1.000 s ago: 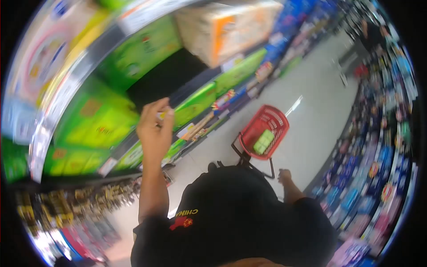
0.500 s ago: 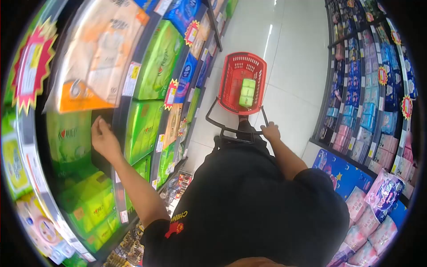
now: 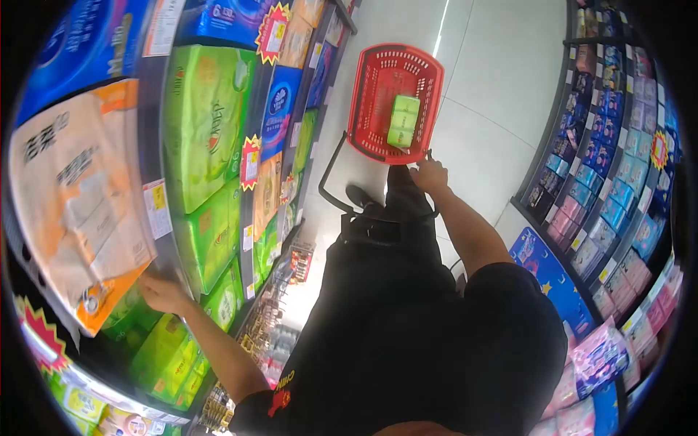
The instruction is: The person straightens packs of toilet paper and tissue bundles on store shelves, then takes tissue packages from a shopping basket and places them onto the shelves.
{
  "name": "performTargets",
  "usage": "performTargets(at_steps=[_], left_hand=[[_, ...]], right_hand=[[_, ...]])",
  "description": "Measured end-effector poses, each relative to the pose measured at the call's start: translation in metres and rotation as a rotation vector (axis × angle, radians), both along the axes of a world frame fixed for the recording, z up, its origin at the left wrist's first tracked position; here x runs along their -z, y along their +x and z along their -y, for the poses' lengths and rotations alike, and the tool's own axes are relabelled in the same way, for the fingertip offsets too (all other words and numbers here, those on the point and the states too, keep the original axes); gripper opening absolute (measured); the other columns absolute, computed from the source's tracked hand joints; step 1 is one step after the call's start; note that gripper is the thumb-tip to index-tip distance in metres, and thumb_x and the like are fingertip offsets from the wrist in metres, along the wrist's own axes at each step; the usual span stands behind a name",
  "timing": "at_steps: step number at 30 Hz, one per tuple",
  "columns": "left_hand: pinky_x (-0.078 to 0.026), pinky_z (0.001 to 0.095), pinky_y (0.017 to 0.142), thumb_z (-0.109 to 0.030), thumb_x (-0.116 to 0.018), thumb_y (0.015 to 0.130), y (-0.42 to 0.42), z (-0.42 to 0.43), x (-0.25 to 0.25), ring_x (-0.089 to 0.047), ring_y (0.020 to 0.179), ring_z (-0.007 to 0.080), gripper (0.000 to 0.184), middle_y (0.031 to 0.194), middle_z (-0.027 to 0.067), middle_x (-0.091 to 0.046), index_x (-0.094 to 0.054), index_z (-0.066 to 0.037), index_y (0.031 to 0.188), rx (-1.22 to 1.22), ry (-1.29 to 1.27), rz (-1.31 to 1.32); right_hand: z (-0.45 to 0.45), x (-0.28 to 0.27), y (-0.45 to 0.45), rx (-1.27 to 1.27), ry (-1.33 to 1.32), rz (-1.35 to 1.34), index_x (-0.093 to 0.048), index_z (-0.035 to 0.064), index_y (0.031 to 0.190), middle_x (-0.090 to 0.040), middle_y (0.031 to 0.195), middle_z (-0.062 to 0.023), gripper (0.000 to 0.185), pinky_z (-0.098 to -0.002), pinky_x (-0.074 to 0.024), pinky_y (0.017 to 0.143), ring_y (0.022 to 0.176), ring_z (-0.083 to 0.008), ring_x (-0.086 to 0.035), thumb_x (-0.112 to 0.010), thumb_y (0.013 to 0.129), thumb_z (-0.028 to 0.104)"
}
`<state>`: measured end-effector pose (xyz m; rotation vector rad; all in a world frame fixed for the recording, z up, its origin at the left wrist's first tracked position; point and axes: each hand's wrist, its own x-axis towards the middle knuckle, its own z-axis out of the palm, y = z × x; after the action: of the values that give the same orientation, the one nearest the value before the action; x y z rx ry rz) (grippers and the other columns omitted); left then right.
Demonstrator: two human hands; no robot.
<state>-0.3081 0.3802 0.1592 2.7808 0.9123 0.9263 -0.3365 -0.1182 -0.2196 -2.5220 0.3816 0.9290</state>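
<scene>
My left hand is at the lower right corner of a peach-and-orange tissue pack on the left shelf. Its fingertips are partly hidden at the pack's edge, so a grip cannot be made out. Green tissue packs lie below that hand. My right hand is closed on the black frame handle beside the near edge of a red basket. Inside the basket lies a light green wrapped pack.
Shelves of green packs and blue packs run along the left. On the right stands a shelf of small blue and pink packages, with a blue display panel at its end. Pale floor tiles run between them.
The view has shifted and turned along the aisle. My left hand has come up against the peach-and-orange pack's corner. My right hand, apart from the handle a second ago, is now on it.
</scene>
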Motion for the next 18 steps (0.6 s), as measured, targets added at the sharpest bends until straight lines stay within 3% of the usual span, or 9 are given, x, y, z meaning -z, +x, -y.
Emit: performTargets(at_steps=[3,7,10,11,14,15,18], left_hand=[[-0.050,0.0408,0.085,-0.027,-0.045,0.102,0.002,-0.003,0.008,-0.065,0.094,0.0320,0.043,0.111,0.0230,-0.068,-0.067,0.009,0.111,-0.038,-0.008,0.069],[-0.050,0.0404,0.086,-0.023,-0.044,0.102,0.002,-0.008,0.014,-0.061,0.095,0.0297,0.043,0.105,0.0246,-0.065,-0.063,0.014,0.112,-0.133,-0.038,0.148],[-0.049,0.0418,0.083,-0.032,-0.049,0.100,0.002,-0.009,0.014,-0.061,0.093,0.0302,0.050,0.103,0.0252,-0.065,-0.063,0.015,0.109,-0.188,0.091,0.109],[-0.049,0.0418,0.082,-0.032,-0.051,0.098,-0.004,-0.022,0.014,-0.060,0.090,0.0288,0.049,0.100,0.0236,-0.064,-0.063,0.015,0.105,-0.127,0.103,0.136],[-0.051,0.0413,0.080,-0.026,-0.045,0.098,-0.014,-0.033,0.010,-0.060,0.089,0.0300,0.045,0.105,0.0235,-0.062,-0.063,0.015,0.104,-0.307,0.106,0.112],[-0.051,0.0408,0.075,-0.030,-0.045,0.096,-0.015,-0.034,0.010,-0.061,0.087,0.0278,0.046,0.102,0.0221,-0.062,-0.064,0.012,0.097,-0.299,0.142,0.145],[-0.052,0.0408,0.069,-0.033,-0.048,0.095,-0.048,-0.072,-0.009,-0.061,0.085,0.0277,0.045,0.103,0.0201,-0.063,-0.064,0.009,0.100,-0.340,0.207,-0.027]], right_hand=[[-0.009,0.050,0.014,-0.005,0.214,-0.124,-0.069,0.0075,0.110,-0.068,0.106,-0.0211,0.040,-0.0498,-0.0505,0.091,0.104,-0.0382,-0.064,-0.058,0.086,0.038],[-0.022,0.126,0.016,-0.138,0.142,-0.227,-0.068,0.0071,0.108,-0.067,0.111,-0.0209,0.039,-0.0495,-0.0506,0.092,0.106,-0.0383,-0.064,-0.056,0.088,0.038],[-0.028,0.142,0.027,-0.205,0.127,-0.226,-0.067,0.0062,0.108,-0.065,0.116,-0.0213,0.039,-0.0496,-0.0507,0.093,0.107,-0.0390,-0.063,-0.054,0.089,0.038],[-0.031,0.150,0.035,-0.212,0.139,-0.327,-0.066,0.0062,0.111,-0.064,0.119,-0.0212,0.041,-0.0497,-0.0510,0.093,0.108,-0.0391,-0.063,-0.051,0.090,0.039],[-0.035,0.191,0.029,-0.313,0.091,-0.315,-0.065,0.0067,0.118,-0.061,0.127,-0.0197,0.048,-0.0472,-0.0523,0.093,0.113,-0.0347,-0.063,-0.050,0.093,0.045],[-0.036,0.204,0.027,-0.329,0.088,-0.309,-0.062,0.0077,0.123,-0.059,0.130,-0.0185,0.050,-0.0472,-0.0509,0.095,0.116,-0.0341,-0.060,-0.048,0.094,0.046],[-0.040,0.240,0.022,-0.367,0.085,-0.284,-0.051,0.0108,0.137,-0.053,0.140,-0.0150,0.057,-0.0473,-0.0466,0.102,0.127,-0.0324,-0.053,-0.041,0.095,0.048]])
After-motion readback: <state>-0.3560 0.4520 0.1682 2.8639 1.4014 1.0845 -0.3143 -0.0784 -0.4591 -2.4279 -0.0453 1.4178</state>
